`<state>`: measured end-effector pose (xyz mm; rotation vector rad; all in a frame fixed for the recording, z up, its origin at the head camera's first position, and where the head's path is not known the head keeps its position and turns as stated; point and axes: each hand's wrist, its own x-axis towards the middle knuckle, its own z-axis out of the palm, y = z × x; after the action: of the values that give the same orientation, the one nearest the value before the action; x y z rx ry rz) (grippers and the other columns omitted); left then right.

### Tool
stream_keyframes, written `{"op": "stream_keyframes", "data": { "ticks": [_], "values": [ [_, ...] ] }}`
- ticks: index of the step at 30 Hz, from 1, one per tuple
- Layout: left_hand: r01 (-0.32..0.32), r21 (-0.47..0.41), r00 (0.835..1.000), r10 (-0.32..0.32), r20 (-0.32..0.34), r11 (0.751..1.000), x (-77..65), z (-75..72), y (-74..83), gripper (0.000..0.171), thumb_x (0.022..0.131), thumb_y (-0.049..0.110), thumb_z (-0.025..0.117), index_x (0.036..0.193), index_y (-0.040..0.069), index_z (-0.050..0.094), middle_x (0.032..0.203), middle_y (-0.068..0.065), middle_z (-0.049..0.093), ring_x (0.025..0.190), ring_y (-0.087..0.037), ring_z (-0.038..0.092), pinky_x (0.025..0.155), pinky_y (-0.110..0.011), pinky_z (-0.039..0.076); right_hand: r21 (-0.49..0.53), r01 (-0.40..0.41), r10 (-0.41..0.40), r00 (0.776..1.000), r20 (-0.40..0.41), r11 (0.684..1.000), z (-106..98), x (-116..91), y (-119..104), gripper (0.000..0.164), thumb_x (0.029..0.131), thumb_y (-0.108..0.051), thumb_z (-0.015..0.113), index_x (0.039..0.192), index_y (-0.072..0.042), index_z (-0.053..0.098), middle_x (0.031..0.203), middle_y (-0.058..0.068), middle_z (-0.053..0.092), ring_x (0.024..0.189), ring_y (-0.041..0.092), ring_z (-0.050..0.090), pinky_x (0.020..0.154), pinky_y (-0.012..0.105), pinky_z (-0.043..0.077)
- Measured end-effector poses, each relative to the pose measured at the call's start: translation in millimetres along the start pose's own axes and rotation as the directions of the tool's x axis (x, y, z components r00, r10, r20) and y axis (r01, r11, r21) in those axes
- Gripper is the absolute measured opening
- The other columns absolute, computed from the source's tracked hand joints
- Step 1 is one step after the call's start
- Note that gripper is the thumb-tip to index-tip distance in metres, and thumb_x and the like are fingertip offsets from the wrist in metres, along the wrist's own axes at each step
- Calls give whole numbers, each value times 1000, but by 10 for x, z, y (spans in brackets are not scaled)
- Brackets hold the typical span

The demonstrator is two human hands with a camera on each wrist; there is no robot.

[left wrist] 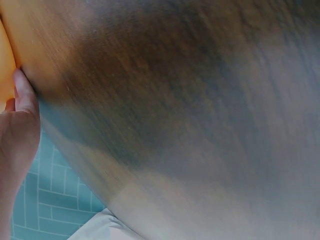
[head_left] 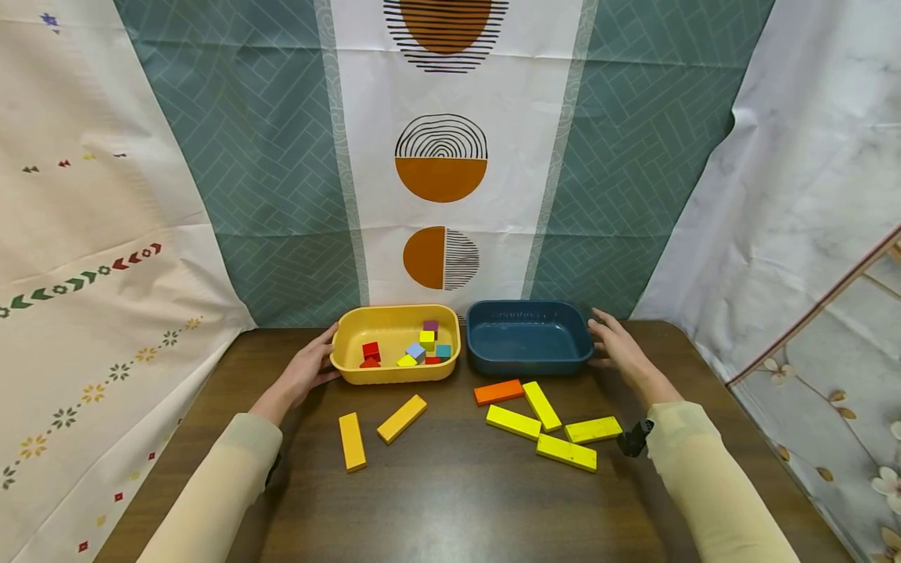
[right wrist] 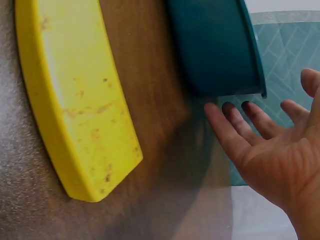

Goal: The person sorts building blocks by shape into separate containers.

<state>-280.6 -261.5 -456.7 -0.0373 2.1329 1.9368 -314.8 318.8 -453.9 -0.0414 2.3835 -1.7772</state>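
My left hand (head_left: 305,372) rests against the left end of a yellow plastic bin (head_left: 394,376). In the left wrist view its thumb (left wrist: 26,95) lies along the bin's orange-lit wall (left wrist: 5,65), while the other fingers are mostly hidden. Several small cubes, such as a red cube (head_left: 371,351) and a purple cube (head_left: 431,327), lie inside. At the right end of a dark blue bin (head_left: 529,367) is my right hand (head_left: 623,353), fingers spread and loosely bent. The right wrist view has its fingertips (right wrist: 212,108) right by the blue wall (right wrist: 220,50); nothing is gripped.
Two light-orange blocks (head_left: 402,419) lie before the yellow bin. An orange block (head_left: 499,392) and several yellow blocks (head_left: 566,453) lie before the blue bin. Behind the wooden table (head_left: 422,508) hangs a patterned cloth (head_left: 450,203).
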Motion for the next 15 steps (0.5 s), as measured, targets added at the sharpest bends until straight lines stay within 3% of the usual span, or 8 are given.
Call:
{"op": "stream_keyframes", "data": {
  "ticks": [15],
  "values": [
    [7,-8,1000,-7,-2,1000,67,-30,-66,60,110,15,32,166,23,10,171,-11,2,147,-43,30,113,-60,33,77,-39,35,998,59,996,-45,38,166,64,111,-24,35,167,-22,4,168,24,-2,144,55,22,103,67,42]
  ]
}}
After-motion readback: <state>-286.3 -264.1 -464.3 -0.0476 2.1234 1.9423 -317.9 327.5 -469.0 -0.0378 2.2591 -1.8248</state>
